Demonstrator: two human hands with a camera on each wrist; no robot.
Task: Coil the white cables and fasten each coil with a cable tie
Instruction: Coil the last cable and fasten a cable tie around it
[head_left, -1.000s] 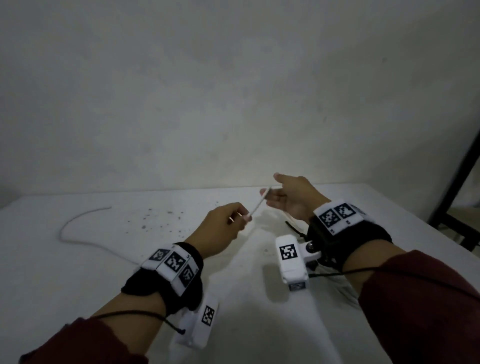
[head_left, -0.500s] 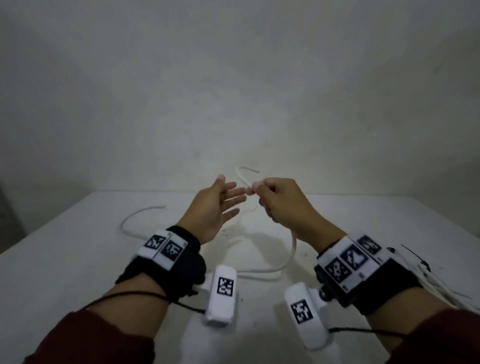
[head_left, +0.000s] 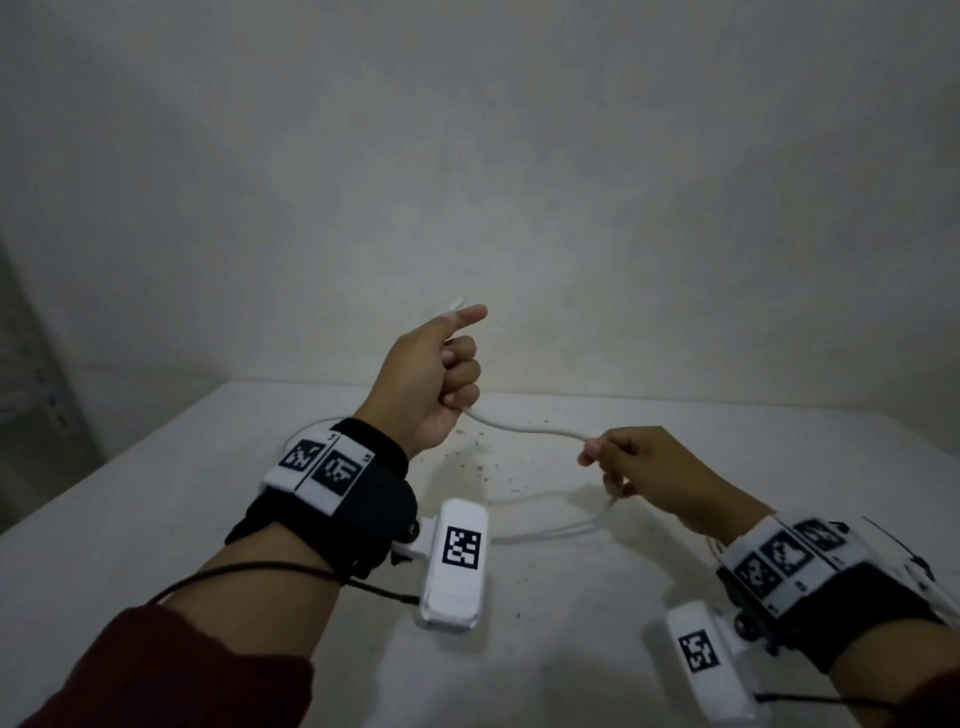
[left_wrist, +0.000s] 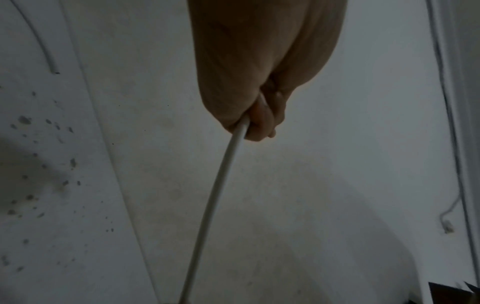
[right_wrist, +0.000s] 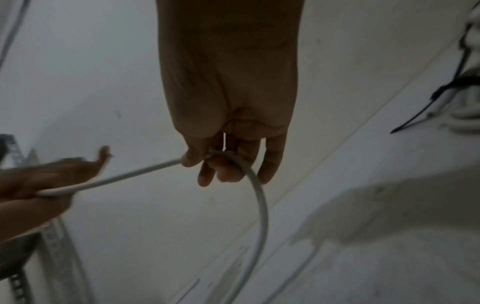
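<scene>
A white cable (head_left: 524, 427) stretches through the air between my two hands above the white table (head_left: 156, 525). My left hand (head_left: 441, 364) is raised in a fist round the cable, whose end pokes out above the thumb; the left wrist view shows the cable (left_wrist: 221, 181) leaving the fist (left_wrist: 259, 123). My right hand (head_left: 618, 457) pinches the cable lower and to the right. From those fingers (right_wrist: 207, 164) the cable (right_wrist: 262, 205) bends down in a loop to the table and runs on behind my left wrist.
A finished white coil (right_wrist: 467, 115) bound with a black cable tie (right_wrist: 426, 111) lies at the table's right edge, beside my right wrist. Dark specks (head_left: 483, 467) dot the table's middle. A plain wall stands behind the table. Metal shelving (right_wrist: 15, 164) shows at the left.
My left hand, open half a second ago, has closed round the cable and risen. My right hand has slid along the cable to the right and down, drawing a span taut between them.
</scene>
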